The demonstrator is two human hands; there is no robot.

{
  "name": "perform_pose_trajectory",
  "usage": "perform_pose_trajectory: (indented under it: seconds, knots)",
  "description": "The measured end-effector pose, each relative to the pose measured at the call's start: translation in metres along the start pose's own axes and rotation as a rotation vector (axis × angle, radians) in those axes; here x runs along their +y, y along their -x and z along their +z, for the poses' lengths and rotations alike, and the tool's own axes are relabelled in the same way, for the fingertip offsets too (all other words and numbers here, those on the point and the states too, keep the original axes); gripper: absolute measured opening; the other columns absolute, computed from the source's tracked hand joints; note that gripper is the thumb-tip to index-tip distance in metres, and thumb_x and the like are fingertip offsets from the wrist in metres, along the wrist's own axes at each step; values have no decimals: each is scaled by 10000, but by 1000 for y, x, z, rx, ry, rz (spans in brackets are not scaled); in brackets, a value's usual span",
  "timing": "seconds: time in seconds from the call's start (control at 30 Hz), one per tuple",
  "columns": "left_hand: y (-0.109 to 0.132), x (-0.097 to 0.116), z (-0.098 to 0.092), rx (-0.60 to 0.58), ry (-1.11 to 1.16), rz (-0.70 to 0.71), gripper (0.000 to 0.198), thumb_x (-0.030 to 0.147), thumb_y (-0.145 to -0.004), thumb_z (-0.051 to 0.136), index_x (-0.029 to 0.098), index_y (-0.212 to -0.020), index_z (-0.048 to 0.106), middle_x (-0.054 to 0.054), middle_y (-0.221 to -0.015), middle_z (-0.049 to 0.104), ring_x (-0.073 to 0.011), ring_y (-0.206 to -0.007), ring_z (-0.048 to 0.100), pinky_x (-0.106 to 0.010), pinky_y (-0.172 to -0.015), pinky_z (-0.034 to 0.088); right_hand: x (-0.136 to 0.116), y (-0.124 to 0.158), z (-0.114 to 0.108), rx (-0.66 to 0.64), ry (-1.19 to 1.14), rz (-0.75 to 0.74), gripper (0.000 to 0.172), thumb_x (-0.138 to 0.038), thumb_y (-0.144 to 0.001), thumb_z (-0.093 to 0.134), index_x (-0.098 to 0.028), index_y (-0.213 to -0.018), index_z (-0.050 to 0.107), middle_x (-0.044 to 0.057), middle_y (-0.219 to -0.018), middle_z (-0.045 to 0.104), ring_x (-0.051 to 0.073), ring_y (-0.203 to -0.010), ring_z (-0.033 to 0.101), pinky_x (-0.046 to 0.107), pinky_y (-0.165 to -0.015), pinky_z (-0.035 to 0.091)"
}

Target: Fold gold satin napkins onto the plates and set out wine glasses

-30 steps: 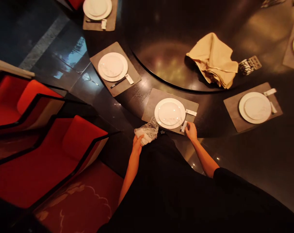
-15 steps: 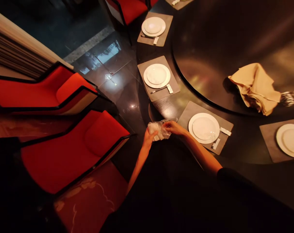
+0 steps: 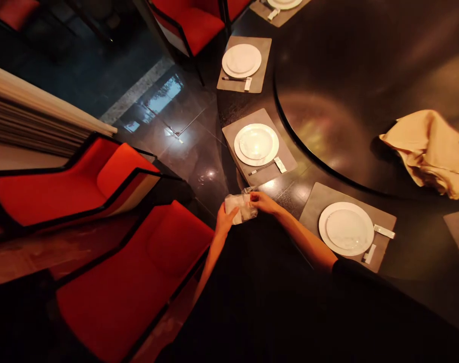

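Observation:
Between my hands, over the table's near edge, is a white packet (image 3: 235,204) in crinkled clear plastic. My left hand (image 3: 223,222) is closed around its left end, the thumb lying across the front. My right hand (image 3: 264,202) pinches the plastic at the other end, its fingertips partly hidden. What is inside the packet I cannot make out. The nearest settings are a white plate (image 3: 255,144) on a grey placemat (image 3: 233,132) beyond my hands, and another plate (image 3: 346,228) right of my right forearm.
A dark round table holds a raised turntable (image 3: 328,126) with a crumpled tan cloth (image 3: 428,151) on it. Chopsticks (image 3: 262,167) on a white rest lie beside a plate. Red chairs (image 3: 138,262) stand to the left, close to my left arm. A further setting (image 3: 241,60) lies beyond.
The view has swung, so the plates and chairs sit lower and further right. Both hands keep hold of the packet, which has turned a little, showing more of its white face.

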State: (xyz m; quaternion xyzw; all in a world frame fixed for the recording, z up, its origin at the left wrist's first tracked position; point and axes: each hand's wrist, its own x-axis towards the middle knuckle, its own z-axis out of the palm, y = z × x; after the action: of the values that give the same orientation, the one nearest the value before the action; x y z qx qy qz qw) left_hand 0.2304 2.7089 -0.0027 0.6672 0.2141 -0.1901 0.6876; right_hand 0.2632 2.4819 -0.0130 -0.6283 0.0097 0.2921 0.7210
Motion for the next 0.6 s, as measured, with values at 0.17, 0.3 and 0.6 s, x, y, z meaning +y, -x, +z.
perform_pose_trajectory:
  seconds: [0.17,0.3,0.6]
  knots:
    - [-76,49,-21,57,165,-18,748,356,-790,938,221,-1454,619,-145,-1467,719,-313,-1355,704,-489,-1209,541,-35,-38,-54,355,3,2,542,-674,-766,826,-198,-968,666,22,-806,675,183,-724,585,300,-686,491]
    - [-135,67,-42,122,294,-116,649,310,-814,899,185,-1401,651,-163,-1446,730,-342,-1371,694,-517,-1186,564,-19,-55,-92,929,161,-111,468,-639,-891,713,-192,-1027,685,81,-956,708,212,-829,615,325,-754,534]
    - [-233,96,-80,90,352,-286,545,65,-875,757,170,-1403,675,-139,-1382,772,-260,-1177,795,-435,-1090,636,100,-138,-44,908,582,60,477,-110,-827,587,-160,-1290,691,170,-1342,603,271,-1178,620,438,-1119,555]
